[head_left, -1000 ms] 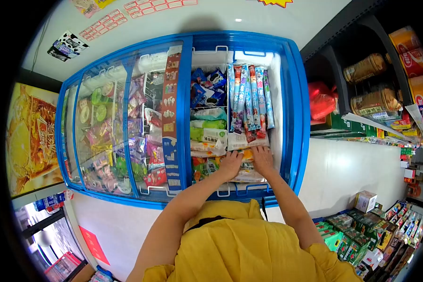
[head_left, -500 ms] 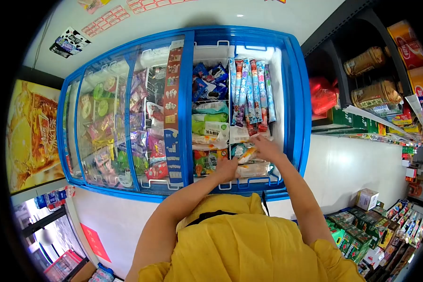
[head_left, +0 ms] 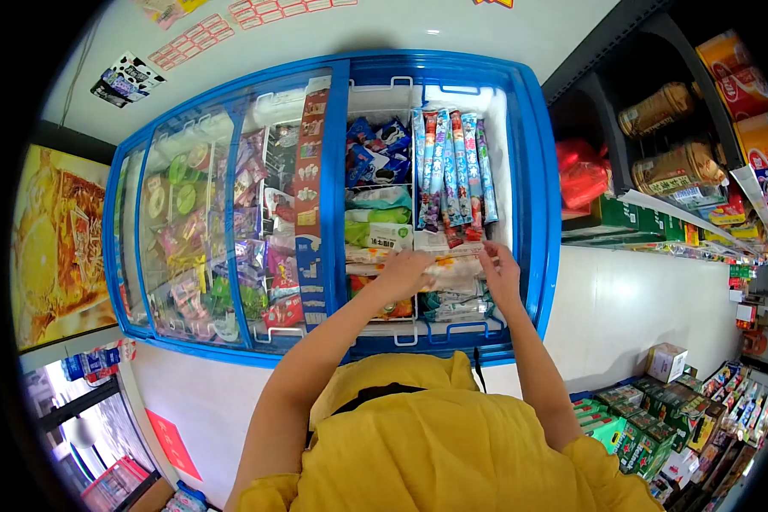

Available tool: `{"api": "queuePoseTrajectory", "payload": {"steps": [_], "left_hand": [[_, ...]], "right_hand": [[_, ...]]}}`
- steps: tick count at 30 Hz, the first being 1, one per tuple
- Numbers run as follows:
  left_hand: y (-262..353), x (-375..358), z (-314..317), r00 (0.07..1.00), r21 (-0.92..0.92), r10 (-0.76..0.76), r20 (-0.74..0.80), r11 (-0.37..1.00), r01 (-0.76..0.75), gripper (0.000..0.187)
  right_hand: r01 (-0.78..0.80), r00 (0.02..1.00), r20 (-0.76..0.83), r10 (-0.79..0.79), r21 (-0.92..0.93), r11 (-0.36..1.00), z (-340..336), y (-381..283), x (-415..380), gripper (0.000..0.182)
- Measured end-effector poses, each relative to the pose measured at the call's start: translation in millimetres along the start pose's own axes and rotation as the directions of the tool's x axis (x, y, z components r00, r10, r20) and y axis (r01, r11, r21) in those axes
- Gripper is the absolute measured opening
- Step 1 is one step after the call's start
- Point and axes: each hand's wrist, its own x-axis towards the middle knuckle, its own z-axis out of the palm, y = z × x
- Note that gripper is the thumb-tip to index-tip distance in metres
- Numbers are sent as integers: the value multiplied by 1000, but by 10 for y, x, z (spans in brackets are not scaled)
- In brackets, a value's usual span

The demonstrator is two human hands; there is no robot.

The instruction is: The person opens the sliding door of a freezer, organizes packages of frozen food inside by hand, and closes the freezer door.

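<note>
Both hands, left (head_left: 404, 271) and right (head_left: 497, 266), are now lifting a pale packet (head_left: 452, 271) above the freezer (head_left: 538, 213), fingers gripping its ends.

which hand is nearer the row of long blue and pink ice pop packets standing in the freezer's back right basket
Right. The right hand sits just below the row of long blue and pink ice pop packets, gripping a pale wrapped packet. The left hand holds that packet's other end, farther left.

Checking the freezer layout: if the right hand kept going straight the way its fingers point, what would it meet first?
The right hand points toward the freezer's far end. First in line look to be the long upright ice pop packets, just beyond its fingertips, though depth is unclear.
</note>
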Motion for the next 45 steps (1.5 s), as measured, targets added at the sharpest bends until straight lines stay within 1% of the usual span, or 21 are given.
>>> {"api": "queuePoseTrajectory", "payload": {"steps": [1, 2, 5, 7, 8, 11, 12, 14, 16, 19, 22, 23, 24, 27, 30, 33, 36, 38, 41, 44, 45], "left_hand": [[4, 54, 20, 999, -74, 10, -51, 997, -14, 39], [37, 93, 70, 991, -27, 7, -135, 1000, -10, 44], [113, 192, 296, 947, 64, -7, -321, 998, 29, 58], [107, 145, 562, 933, 53, -35, -357, 997, 58, 67], [88, 63, 603, 951, 23, -8, -308, 1000, 16, 68], [-110, -178, 829, 977, 100, -47, -208, 993, 69, 66], [-100, -244, 770, 989, 58, -134, -66, 989, 138, 64], [-64, -382, 661, 933, -1, -279, 229, 958, 287, 61], [-207, -450, 750, 939, -15, -165, 303, 984, 178, 54], [-322, -582, 818, 953, -104, -42, 300, 992, 76, 46], [-444, -780, 895, 977, -178, 51, 206, 984, -14, 43], [-480, -811, 915, 983, -193, 81, 166, 980, -48, 43], [-431, -848, 850, 981, -206, 16, 196, 978, 25, 43], [-284, -944, 662, 962, -245, -124, 244, 952, 185, 44], [-330, -1014, 707, 973, -298, -140, 182, 935, 191, 44], [-414, -1002, 797, 989, -319, -110, 96, 938, 136, 44], [-456, -958, 864, 985, -307, -145, 96, 937, 168, 46], [-407, -882, 798, 970, -317, -200, 139, 919, 235, 48], [-502, -669, 895, 963, -196, -271, -13, 945, 263, 53], [-558, -421, 962, 884, -172, -391, -256, 919, 356, 64], [-526, -363, 917, 872, -170, -434, -227, 899, 403, 67]], "right_hand": [[126, 992, -19, -128, -100, 987, -13, -77, -15, 35], [247, 966, -23, -256, -200, 948, -1, -120, -26, 36], [428, 898, 134, -419, -487, 762, 171, -38, -26, 42], [389, 921, 225, -318, -535, 750, 348, 194, -23, 52], [350, 935, 255, -248, -538, 767, 438, 334, -14, 53], [233, 949, 310, -62, -553, 800, 492, 378, 86, 57], [197, 946, 323, -7, -559, 805, 493, 366, 159, 58], [192, 952, 305, -27, -528, 827, 485, 415, 286, 57], [145, 955, 296, 36, -567, 811, 463, 222, 348, 51], [223, 925, 362, 116, -765, 605, 599, -24, 432, 38], [559, 806, 566, -177, -627, 543, 909, -487, 336, 38], [659, 750, 548, -371, -567, 495, 1132, -481, 281, 40], [748, 661, 511, -549, -510, 425, 1370, -408, 214, 42], [649, 748, 492, -445, -680, 341, 1822, -261, 130, 32], [698, 704, 698, -134, -643, 316, 1797, -512, 210, 26], [702, 701, 676, -228, -600, 383, 1681, -656, 294, 19], [660, 750, 533, -392, -562, 498, 1215, -751, 397, 24], [696, 714, 410, -568, -509, 507, 875, -766, 436, 34], [632, 762, 251, -597, -489, 601, 551, -668, 487, 43], [617, 782, 325, -533, -529, 582, 489, -664, 441, 49], [655, 752, 358, -553, -501, 566, 515, -653, 420, 50]]}}
